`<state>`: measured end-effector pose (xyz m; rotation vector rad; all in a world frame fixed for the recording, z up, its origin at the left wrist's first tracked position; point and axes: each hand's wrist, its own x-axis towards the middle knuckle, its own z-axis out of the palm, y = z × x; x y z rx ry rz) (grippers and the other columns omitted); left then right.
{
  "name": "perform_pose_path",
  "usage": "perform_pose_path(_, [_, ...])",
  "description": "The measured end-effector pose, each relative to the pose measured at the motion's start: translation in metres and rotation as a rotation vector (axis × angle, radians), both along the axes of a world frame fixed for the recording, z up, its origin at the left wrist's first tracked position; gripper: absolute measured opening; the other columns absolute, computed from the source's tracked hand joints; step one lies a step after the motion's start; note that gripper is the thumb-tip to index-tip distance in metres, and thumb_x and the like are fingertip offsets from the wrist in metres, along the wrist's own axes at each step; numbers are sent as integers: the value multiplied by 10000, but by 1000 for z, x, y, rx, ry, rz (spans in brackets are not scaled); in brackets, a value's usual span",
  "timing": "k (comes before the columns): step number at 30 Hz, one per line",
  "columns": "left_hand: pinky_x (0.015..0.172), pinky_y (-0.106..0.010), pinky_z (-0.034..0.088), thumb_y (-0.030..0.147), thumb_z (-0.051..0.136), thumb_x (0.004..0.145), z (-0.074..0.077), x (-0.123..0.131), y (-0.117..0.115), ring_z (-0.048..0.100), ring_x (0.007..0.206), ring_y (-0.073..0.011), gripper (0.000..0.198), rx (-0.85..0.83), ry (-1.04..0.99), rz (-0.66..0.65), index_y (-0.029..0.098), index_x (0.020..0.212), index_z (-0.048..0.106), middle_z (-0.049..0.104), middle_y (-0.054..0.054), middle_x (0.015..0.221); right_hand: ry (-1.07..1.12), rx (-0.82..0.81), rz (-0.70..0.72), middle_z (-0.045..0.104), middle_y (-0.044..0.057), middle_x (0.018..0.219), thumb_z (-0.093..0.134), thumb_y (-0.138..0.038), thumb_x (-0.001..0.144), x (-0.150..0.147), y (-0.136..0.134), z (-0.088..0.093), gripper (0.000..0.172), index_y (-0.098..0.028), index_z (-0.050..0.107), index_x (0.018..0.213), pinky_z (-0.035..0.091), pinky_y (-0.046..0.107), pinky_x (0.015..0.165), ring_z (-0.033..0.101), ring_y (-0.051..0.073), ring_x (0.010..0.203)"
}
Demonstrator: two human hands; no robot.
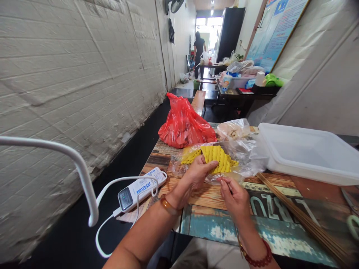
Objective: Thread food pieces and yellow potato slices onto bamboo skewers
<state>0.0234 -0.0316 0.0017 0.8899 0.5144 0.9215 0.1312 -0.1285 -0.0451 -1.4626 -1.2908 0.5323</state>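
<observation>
My left hand (201,171) grips a yellow, ridged, slatted food piece (218,157) over the front part of the table. Just right of it, my right hand (231,188) is pinched on a thin stick (238,233), whose lower length runs down along my wrist; its upper tip is near the underside of the yellow piece. More yellow pieces (190,156) lie behind my left hand on a clear plastic bag (252,155). A bundle of thin brown sticks (297,209) rests on the table to the right.
A red plastic bag (185,125) and a small clear bag (234,129) stand behind. A white tub (305,153) is at right, scissors (352,224) at the right edge. A white power bank (141,188) with cable lies left. A person (199,48) stands far back.
</observation>
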Motion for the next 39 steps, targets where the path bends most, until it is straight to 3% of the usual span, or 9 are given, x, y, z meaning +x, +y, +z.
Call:
perform_pose_path(4, [699, -251, 460, 336, 821, 559, 0, 0, -1, 612, 679, -139, 414, 10, -2, -24, 114, 885, 696, 690, -52, 785, -33, 15, -26, 547, -17, 560, 464, -376, 907, 0, 0, 1, 277, -173, 650, 879, 417, 240, 513, 525, 131, 511])
perform_pose_path(12, [715, -251, 463, 340, 794, 615, -2, 0, -1, 625, 726, -150, 417, 56, -7, -63, 115, 950, 689, 697, -66, 845, -61, 21, -32, 570, -9, 580, 449, -377, 910, 0, 1, 2, 278, -179, 644, 888, 411, 249, 503, 518, 132, 490])
perform_pose_path(31, [773, -285, 468, 327, 792, 619, -3, 1, -2, 637, 795, -178, 416, 43, 1, -49, 128, 963, 669, 695, -75, 894, -5, 2, -28, 625, 19, 642, 464, -376, 903, -1, 1, 3, 271, -171, 641, 883, 443, 248, 536, 574, 143, 553])
perform_pose_path(39, [755, -275, 469, 361, 800, 603, -4, 0, -1, 625, 776, -166, 435, 66, 21, -44, 130, 949, 673, 689, -66, 874, 16, 11, -5, 500, -30, 511, 477, -386, 900, 1, -1, 0, 272, -179, 649, 857, 404, 225, 470, 509, 129, 494])
